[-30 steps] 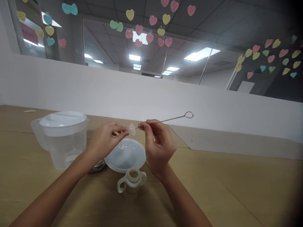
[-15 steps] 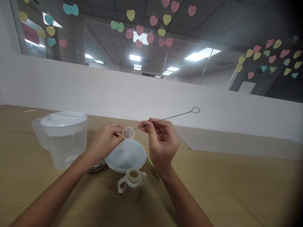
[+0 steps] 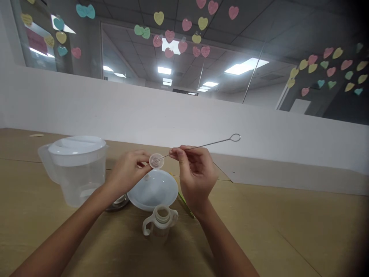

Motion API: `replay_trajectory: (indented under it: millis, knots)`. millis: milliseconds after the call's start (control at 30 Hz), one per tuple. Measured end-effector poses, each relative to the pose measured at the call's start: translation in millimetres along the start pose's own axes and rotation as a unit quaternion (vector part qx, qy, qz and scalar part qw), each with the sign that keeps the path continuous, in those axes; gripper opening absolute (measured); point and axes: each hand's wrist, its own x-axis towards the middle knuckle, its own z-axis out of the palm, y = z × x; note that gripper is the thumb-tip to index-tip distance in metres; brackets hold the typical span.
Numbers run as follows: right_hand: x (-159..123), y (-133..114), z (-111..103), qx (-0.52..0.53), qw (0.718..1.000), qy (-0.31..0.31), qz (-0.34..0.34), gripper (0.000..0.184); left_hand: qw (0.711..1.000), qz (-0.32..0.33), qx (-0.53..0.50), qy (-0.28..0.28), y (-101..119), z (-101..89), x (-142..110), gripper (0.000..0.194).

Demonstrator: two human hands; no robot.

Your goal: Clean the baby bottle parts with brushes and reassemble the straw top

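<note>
My left hand (image 3: 135, 166) pinches a small translucent round bottle nipple (image 3: 156, 161) by its rim, the open side turned toward me. Between the thumb and fingers of my right hand (image 3: 197, 173) is a thin wire cleaning brush (image 3: 215, 143) with a looped end pointing up to the right. Its other end reaches into the nipple, so the bristles are hidden. Just below both hands stands a pale bowl (image 3: 152, 192). In front of the bowl is an uncapped baby bottle (image 3: 162, 223) with two white handles.
A clear lidded pitcher (image 3: 83, 173) stands at the left. Partly behind my left forearm lies a metal dish (image 3: 118, 204) with something white in it. A thin yellow-green stick (image 3: 186, 204) rests right of the bowl. A white wall (image 3: 184, 123) rises behind the table.
The brush's looped end has shifted slightly left and down, along with a small movement of my right hand. My left hand holds the nipple in nearly the same place.
</note>
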Motion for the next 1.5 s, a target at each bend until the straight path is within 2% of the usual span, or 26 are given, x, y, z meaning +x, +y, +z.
replay_trajectory:
  millis: [167, 433, 667, 933, 1033, 1233, 1400, 1500]
  knots:
    - [-0.8, 4.5, -2.1, -0.069, 0.996, 0.008, -0.052, 0.009, 1.000, -0.009, -0.003, 0.015, 1.3, -1.3, -0.4, 0.019]
    - [-1.4, -0.5, -1.7, -0.028, 0.999, -0.027, -0.014, 0.004, 1.000, -0.006, 0.012, 0.000, -1.0, -0.2, 0.5, 0.023]
    - [0.5, 2.3, -3.1, -0.088, 0.994, 0.001, -0.063, 0.008, 1.000, -0.017, -0.004, 0.004, 1.7, -0.7, -0.3, 0.018]
    - [1.0, -1.5, -2.5, -0.030, 0.999, -0.037, 0.008, 0.003, 1.000, -0.021, -0.010, -0.005, -1.8, 1.2, 0.4, 0.020]
    - [0.8, 0.1, -1.8, -0.018, 1.000, -0.017, 0.003, 0.004, 1.000, -0.009, -0.001, -0.012, -1.0, 1.7, -0.4, 0.019]
    - [2.2, -0.3, -3.4, -0.067, 0.997, -0.003, -0.028, 0.008, 1.000, -0.016, -0.010, -0.017, -0.3, 1.1, -0.6, 0.017]
    - [3.5, -2.1, -4.1, -0.052, 0.998, -0.039, 0.007, 0.004, 0.999, -0.032, -0.018, -0.018, -2.7, 1.6, -0.1, 0.019]
    - [3.4, -1.2, -3.2, -0.018, 0.999, -0.040, 0.029, 0.002, 0.999, -0.023, -0.012, -0.021, -2.6, 2.4, -0.8, 0.019]
